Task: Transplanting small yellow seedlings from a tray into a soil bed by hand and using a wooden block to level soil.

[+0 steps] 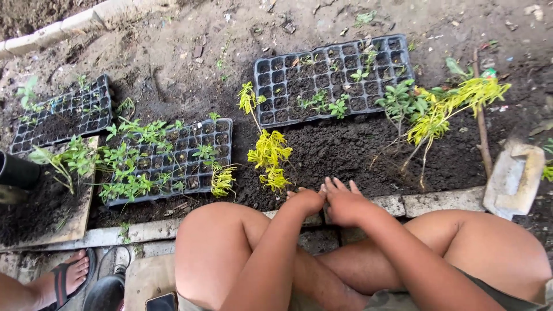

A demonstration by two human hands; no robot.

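**Hands at the near edge of the soil bed, by the yellow seedling**

Both hands are seen pressed together at the near edge of the soil bed [345, 150], just over the concrete kerb [438, 201]. The left hand [306, 201] is curled, knuckles up; whether anything is held inside cannot be told. The right hand [345, 203] lies against it with fingers [337, 185] spread flat toward the soil, nothing visibly gripped.

The yellow-leaved seedling [269, 156] stands in the loose dark soil just beyond the fingertips, leaning slightly. A second, larger yellow-green plant [443, 106] lies tilted toward the right edge of the bed, beside a wooden stick [481, 132].

Three black cell trays are noted: one toward the far edge, mostly empty cells with a few sprouts [334, 78]; one at the middle left, crowded with green seedlings [173, 158]; one at the far left [63, 118]. A pale trowel-like scoop [514, 177] rests at the right end of the kerb. Another person's sandalled foot [66, 279] is seen at the lower left.

Risks judged: the thin stem could be snapped or uprooted if soil is pressed too near it; loose soil could be pushed over the kerb; the drooping leaves suggest wilting if roots are left exposed.
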